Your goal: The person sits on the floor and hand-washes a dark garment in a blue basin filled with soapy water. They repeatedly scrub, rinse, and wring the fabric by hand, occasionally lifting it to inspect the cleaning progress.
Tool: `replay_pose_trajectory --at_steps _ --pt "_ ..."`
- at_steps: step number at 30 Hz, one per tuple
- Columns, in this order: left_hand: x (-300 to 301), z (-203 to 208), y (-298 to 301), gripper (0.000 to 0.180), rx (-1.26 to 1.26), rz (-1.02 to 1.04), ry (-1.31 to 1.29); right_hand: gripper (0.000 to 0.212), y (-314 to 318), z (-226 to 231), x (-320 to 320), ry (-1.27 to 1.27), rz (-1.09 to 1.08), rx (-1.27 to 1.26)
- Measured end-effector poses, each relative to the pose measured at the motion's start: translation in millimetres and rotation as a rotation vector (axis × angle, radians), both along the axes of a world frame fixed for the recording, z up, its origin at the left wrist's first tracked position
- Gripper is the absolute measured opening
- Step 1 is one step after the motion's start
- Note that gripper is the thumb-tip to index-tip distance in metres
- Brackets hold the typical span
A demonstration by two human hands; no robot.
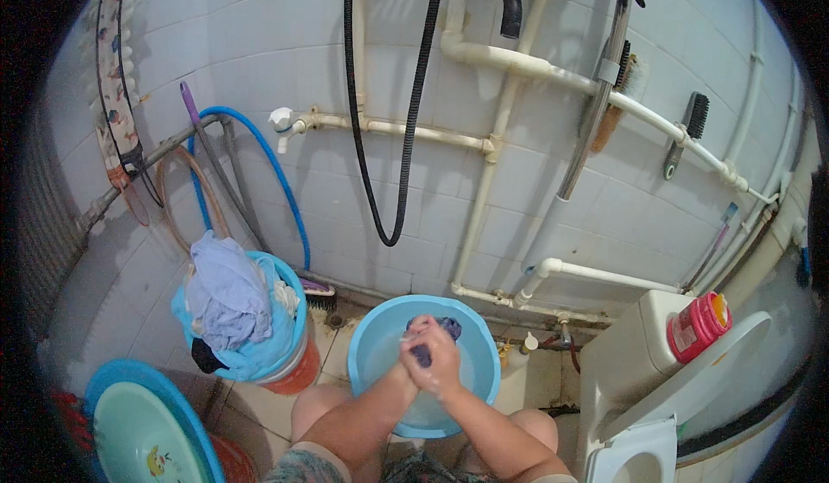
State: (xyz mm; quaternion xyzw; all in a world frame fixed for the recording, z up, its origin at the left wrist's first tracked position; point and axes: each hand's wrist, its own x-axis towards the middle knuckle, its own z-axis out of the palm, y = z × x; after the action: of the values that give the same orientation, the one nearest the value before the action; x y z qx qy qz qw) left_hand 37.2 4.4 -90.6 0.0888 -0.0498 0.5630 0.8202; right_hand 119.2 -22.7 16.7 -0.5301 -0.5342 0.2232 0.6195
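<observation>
Over a light blue basin (363, 345) on the floor, both hands press together around a wet, dark purple-blue cloth (448, 326). My right hand (440, 360) wraps across the front, its fingers closed. My left hand (416, 334) is partly covered by it and also closes on the cloth. One bunched part sticks out beyond the fingers, and another bit shows between the hands. What kind of garment it is I cannot make out. Cloudy water lies in the basin below the hands.
At left, a bucket (298, 310) is heaped with laundry (229, 293). Nearer stand nested basins (142, 435). A toilet (635, 448) is close on the right, with a red tub (698, 328) on its tank. A black hose (410, 138) hangs ahead; a scrub brush (318, 291) lies by the wall.
</observation>
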Motion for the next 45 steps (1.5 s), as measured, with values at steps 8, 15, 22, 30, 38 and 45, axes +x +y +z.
replay_pose_trajectory --at_steps 8,15,22,30,38,45 --pt "-18 85 4 0.020 -0.469 0.196 0.591 0.025 10 -18 41 0.590 0.291 -0.517" --pt "-24 112 -3 0.019 -0.365 -0.047 0.563 0.043 3 -16 46 1.038 0.636 -0.714" --pt "-25 90 14 0.037 -0.317 0.619 1.056 0.033 -20 1 -5 0.168 0.228 -0.215" --pt "16 79 -30 0.023 -0.493 0.443 0.769 0.023 8 -15 1 0.120 -0.136 -0.258" --pt "-10 78 -11 0.026 -0.411 0.393 0.830 0.023 -19 -7 -30 -0.020 -0.110 -0.191" --pt "-9 93 -12 0.020 -0.359 0.192 0.723 0.029 24 -50 32 0.240 0.095 -0.296"
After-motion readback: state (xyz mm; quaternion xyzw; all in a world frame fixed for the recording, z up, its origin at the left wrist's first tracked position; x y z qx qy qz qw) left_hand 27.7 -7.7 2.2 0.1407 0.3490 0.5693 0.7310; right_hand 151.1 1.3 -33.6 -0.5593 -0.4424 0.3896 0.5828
